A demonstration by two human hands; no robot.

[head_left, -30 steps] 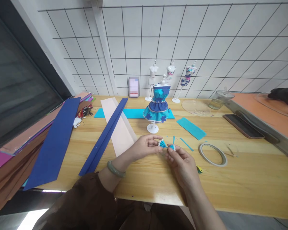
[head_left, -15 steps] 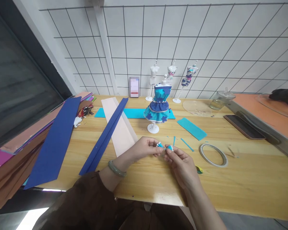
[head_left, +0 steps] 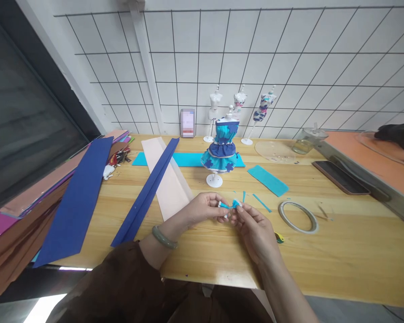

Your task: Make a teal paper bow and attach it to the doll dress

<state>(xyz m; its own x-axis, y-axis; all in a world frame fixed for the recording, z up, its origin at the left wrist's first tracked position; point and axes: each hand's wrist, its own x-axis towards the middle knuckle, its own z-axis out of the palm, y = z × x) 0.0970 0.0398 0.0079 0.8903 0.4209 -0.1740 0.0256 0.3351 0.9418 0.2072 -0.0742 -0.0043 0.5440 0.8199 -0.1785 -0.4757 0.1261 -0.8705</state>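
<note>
Turquoise bow [head_left: 236,203] (pinched by both) spans left hand [head_left: 205,208] to right hand [head_left: 256,224].

Blue piece [head_left: 235,203] partly behind right hand [head_left: 254,223]; phone screen [head_left: 187,123] blurred.

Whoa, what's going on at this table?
A person is pinching a little blue piece with white edges, using both the left hand and the right hand. The hands are close together, over the table. Just beyond them stands a small mannequin dressed in blue. A thin blue strip and a ring of tape lie to the right.
</note>
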